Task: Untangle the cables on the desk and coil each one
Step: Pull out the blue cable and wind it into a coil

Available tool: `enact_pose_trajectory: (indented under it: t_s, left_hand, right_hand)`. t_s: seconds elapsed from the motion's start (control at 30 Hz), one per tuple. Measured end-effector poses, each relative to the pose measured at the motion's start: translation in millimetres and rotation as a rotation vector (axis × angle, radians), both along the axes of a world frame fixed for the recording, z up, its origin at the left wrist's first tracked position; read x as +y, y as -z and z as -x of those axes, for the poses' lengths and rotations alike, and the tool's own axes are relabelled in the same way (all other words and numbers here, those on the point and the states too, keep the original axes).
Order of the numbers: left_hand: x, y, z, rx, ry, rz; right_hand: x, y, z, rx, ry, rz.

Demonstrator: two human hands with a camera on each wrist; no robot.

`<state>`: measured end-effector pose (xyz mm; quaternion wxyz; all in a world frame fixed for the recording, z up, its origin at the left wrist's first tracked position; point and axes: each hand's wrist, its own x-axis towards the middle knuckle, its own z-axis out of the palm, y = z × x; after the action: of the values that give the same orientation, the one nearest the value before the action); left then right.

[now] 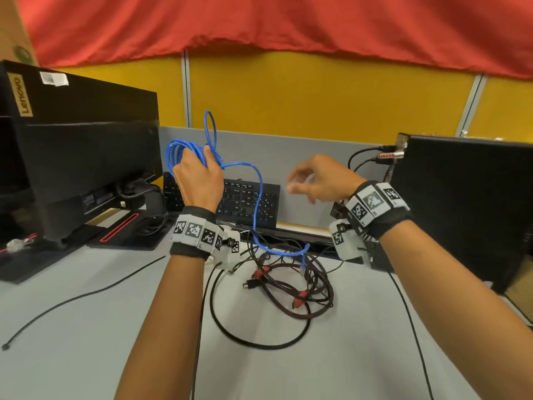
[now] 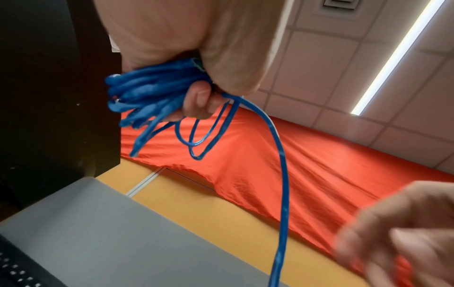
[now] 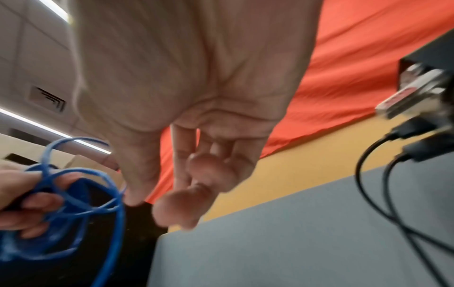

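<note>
- Grey surface (image 1: 86, 327) runs up to a grey divider with yellow panels (image 1: 317, 90) and a red cloth (image 1: 259, 21) above it.
- Left hand (image 1: 199, 180) is raised above the surface, its fingers (image 2: 199, 101) curled round a bundle of loops of the blue cable (image 1: 184, 148); one loose loop stands up above the hand.
- From that hand a single strand of the blue cable hangs down in front of the black keyboard (image 1: 248, 203) and reaches the tangle of dark cables (image 1: 291, 281) on the surface, where its end lies across the top of the pile.
- Right hand (image 1: 320, 180) hovers in the air well apart from the left, holding nothing; its fingers (image 3: 186, 205) are loosely bent, thumb and fingertips not meeting. It is blurred in all views, so the exact finger pose is hard to read.
- In the tangle, brownish braided cables with red-collared plugs (image 1: 300, 298) lie looped over one another, with a thicker black cable (image 1: 259, 340) sweeping a wide arc round the near side.
- A thin black wire (image 1: 80, 298) trails across the surface to the left.
- A black monitor (image 1: 86, 168) stands at the left, seen from behind, and a black computer case (image 1: 467, 209) at the right with cables plugged into its corner.
</note>
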<state>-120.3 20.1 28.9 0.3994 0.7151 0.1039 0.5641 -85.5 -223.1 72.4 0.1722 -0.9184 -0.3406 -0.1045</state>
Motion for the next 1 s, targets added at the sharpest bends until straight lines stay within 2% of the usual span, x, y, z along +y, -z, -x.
enact_pose_trajectory:
  t_s: [0.07,0.2,0.27,0.37,0.4,0.47,0.53,0.63,0.7,0.8,0.83,0.87,0.93,1.0]
  left_hand:
    - [-9,-1,1,-0.009,0.044,-0.032]
    - [-23,1,3,0.016,0.128,-0.104]
    - [-18,1,3,0.007,0.237,-0.023]
    - [0,-3,2,-0.090,0.527,0.354]
    - [7,-3,2,-0.126,0.581,0.469]
    - [18,-2,1,-0.160,0.614,0.588]
    - [23,-2,0,-0.137,0.607,0.608]
    - [19,0,-2,-0.095,0.594,0.631]
    - [14,0,-3,-0.082,0.572,0.608]
    - [4,1,-5,-0.061,0.514,0.471]
    - [0,2,-6,-0.049,0.493,0.417]
    - [-4,2,-6,-0.035,0.476,0.362]
    - [-13,1,-5,0.001,0.454,0.249]
    - [-22,-1,-2,0.049,0.418,0.142]
  right_hand:
    - [21,-1,5,0.084,-0.099,-0.104]
    - [49,-1,7,0.110,-0.297,-0.266]
    - [47,-4,0,0.180,-0.325,-0.350]
    - [27,-8,-15,0.139,-0.188,-0.478]
    - [19,-7,-22,0.109,-0.093,-0.519]
    - [2,-4,-34,0.073,0.126,-0.528]
    - [-7,1,-41,0.116,0.303,-0.416]
    - [-11,7,-45,0.176,0.433,-0.309]
    - [-8,9,-44,0.168,0.457,-0.268]
    - [0,3,-30,0.295,0.429,-0.101]
    - [3,-1,-25,0.303,0.422,-0.099]
    - [7,-6,-20,0.229,0.407,-0.138]
    - [20,-15,-4,-0.149,0.317,-0.348]
    - [38,-17,26,-0.507,0.046,-0.612]
